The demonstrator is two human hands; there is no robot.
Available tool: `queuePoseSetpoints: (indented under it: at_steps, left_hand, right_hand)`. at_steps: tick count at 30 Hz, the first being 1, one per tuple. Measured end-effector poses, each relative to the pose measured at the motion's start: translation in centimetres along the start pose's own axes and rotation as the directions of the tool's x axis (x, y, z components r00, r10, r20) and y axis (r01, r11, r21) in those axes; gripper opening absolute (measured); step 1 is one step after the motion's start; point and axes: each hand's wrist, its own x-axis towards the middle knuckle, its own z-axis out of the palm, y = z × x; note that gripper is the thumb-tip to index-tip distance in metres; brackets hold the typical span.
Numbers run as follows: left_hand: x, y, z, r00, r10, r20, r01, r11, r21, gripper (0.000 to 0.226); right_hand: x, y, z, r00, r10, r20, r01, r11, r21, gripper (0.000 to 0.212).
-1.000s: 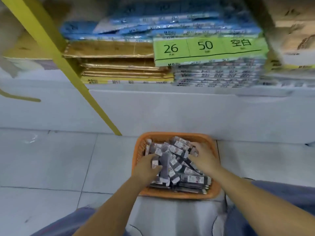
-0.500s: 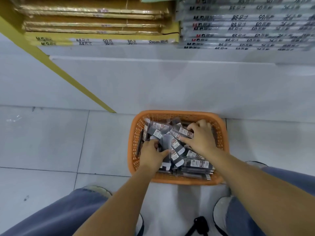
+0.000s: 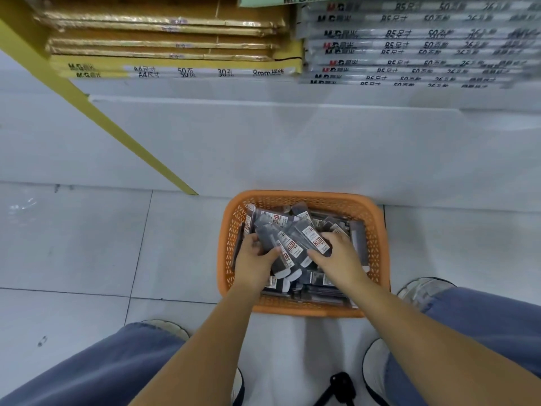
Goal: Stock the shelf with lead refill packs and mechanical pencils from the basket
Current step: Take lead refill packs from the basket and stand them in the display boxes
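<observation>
An orange plastic basket (image 3: 377,247) stands on the floor against the base of the shelf unit. It is heaped with several dark lead refill packs (image 3: 272,219) bearing white and red labels. Both my hands are inside it. My left hand (image 3: 254,262) grips a small bundle of packs (image 3: 288,244) from the left, thumb across their lower side. My right hand (image 3: 339,254) holds the same bundle from the right, fingers curled over the pack ends. Individual mechanical pencils are not distinguishable in the pile.
The white shelf base (image 3: 292,142) rises just behind the basket. Above it lie stacked gold-wrapped paper packs (image 3: 164,33) and grey notebook packs (image 3: 409,45). A yellow slanted post (image 3: 96,112) stands at left. My knees in jeans and shoes (image 3: 421,288) flank the basket; a black tripod (image 3: 339,388) sits below.
My view has tilted down, so the shelf labels left the frame. Both hands have closed in on a bundle of packs at the basket's middle, the right hand sliding back from the far rim.
</observation>
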Motion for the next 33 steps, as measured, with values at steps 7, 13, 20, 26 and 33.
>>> queuePoseSetpoints:
  at_steps: [7, 13, 20, 26, 33]
  left_hand:
    - [-0.1, -0.1, -0.6, 0.992, -0.103, 0.07, 0.113, 0.983, -0.147, 0.032]
    - [-1.2, 1.0, -1.4, 0.979, -0.107, 0.172, 0.144, 0.965, -0.218, 0.035]
    - [-4.4, 5.8, -2.0, 0.948, 0.077, 0.308, 0.022, 0.951, -0.309, 0.038]
    - [-9.1, 11.1, -3.5, 0.927, 0.274, 0.258, -0.154, 0.902, -0.403, 0.029]
    - [-15.6, 19.7, -8.9, 0.849, 0.47, 0.241, -0.412, 0.875, -0.253, 0.028]
  right_hand:
    - [-0.6, -0.8, 0.5, 0.995, 0.065, 0.07, -0.066, 0.998, 0.015, 0.027]
    - [-1.1, -1.9, -2.2, 0.978, 0.093, 0.189, -0.135, 0.965, 0.226, 0.022]
    - [-3.6, -5.5, -6.5, 0.943, -0.078, 0.322, -0.079, 0.892, 0.446, 0.026]
    - [-7.4, -9.1, -10.1, 0.975, -0.158, 0.153, 0.037, 0.804, 0.594, 0.015]
    - [-12.8, -16.4, -20.7, 0.9, -0.429, 0.076, 0.356, 0.825, 0.439, 0.029]
